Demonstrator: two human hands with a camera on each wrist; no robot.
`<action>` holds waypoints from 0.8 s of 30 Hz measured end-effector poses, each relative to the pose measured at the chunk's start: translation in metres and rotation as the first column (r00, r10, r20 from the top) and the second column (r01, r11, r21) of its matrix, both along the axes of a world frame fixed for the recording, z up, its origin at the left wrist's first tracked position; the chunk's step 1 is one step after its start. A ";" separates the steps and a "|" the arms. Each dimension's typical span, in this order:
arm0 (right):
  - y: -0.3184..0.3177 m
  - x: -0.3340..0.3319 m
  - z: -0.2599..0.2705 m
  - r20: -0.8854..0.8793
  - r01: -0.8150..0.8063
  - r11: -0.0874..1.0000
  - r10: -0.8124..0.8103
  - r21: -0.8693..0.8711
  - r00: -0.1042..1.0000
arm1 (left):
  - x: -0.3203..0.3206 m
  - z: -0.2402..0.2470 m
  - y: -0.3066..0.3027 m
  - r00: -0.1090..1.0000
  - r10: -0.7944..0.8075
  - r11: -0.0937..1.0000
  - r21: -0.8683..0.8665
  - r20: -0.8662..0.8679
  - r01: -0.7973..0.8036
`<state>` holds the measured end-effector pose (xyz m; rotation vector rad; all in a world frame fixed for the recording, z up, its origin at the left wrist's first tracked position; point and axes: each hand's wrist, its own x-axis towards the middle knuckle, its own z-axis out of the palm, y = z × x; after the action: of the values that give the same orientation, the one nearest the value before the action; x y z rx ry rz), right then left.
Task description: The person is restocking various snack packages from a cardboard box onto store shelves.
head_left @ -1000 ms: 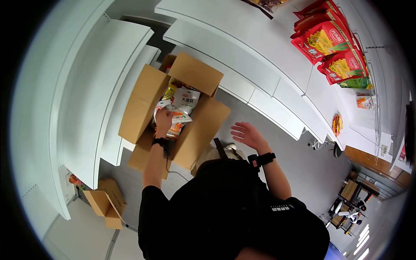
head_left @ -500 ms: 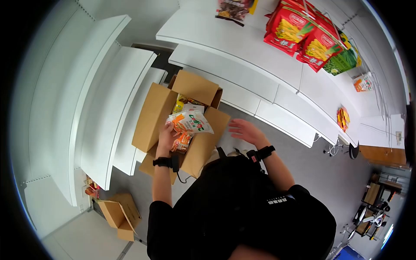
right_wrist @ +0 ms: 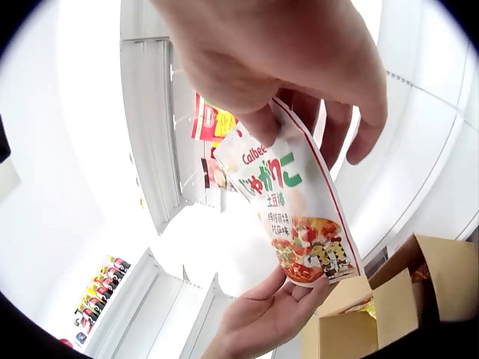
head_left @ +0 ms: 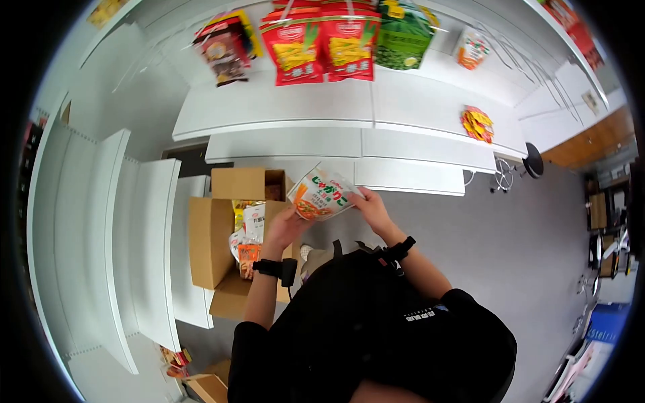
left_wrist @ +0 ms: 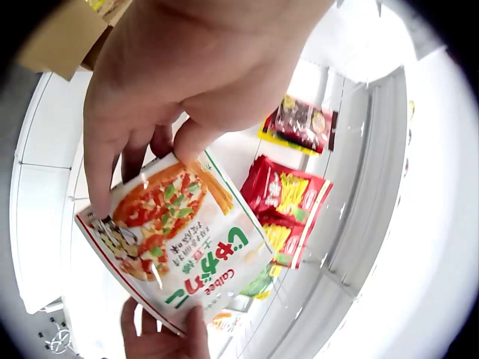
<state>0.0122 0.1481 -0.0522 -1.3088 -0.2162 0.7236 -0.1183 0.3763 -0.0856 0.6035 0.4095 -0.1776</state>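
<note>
A white Calbee snack bag (head_left: 321, 195) with a pizza picture is held up in front of the body, above the floor. My left hand (head_left: 285, 230) grips its lower left corner, thumb on the printed front. At the opposite, upper end, my right hand (head_left: 373, 209) pinches the edge between thumb and fingers; the right wrist view shows the thumb pressed on the bag (right_wrist: 296, 194) near the Calbee name. Just left of the hands stands an open cardboard box (head_left: 209, 248), holding a white snack bag (head_left: 254, 225) and an orange packet (head_left: 248, 258), among others.
Ahead is a white shelf (head_left: 282, 107), with red snack bags (head_left: 322, 47), a green bag (head_left: 405, 37) and a similar white-and-orange bag (head_left: 472, 48) hanging over it. Yellow-red packets (head_left: 477, 124) lie at its right. More shelves (head_left: 148, 248) line the left side.
The left hand has lifted the white snack bag out of the box and moved it right. The right hand, free before, now holds its other end. The head view has turned toward the hanging snacks.
</note>
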 end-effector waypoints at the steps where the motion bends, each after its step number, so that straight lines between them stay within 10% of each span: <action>1: -0.014 0.002 0.008 0.002 0.084 0.996 -0.084 0.040 0.996 | 0.010 0.003 -0.012 0.998 -0.066 0.998 0.017 -0.007 0.066; 10: -0.127 0.028 0.054 -0.017 0.415 0.893 -0.419 0.170 0.908 | 0.078 0.063 -0.123 0.983 -0.181 0.683 0.721 0.015 0.115; 24: -0.202 0.027 0.072 -0.071 0.500 0.835 -0.498 0.228 0.864 | 0.134 0.123 -0.233 0.925 -0.348 0.690 0.709 0.150 0.145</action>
<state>0.0393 -0.0539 0.0198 -1.0635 0.0515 0.2431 0.0156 0.1429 0.0371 1.4202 0.1000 -0.1983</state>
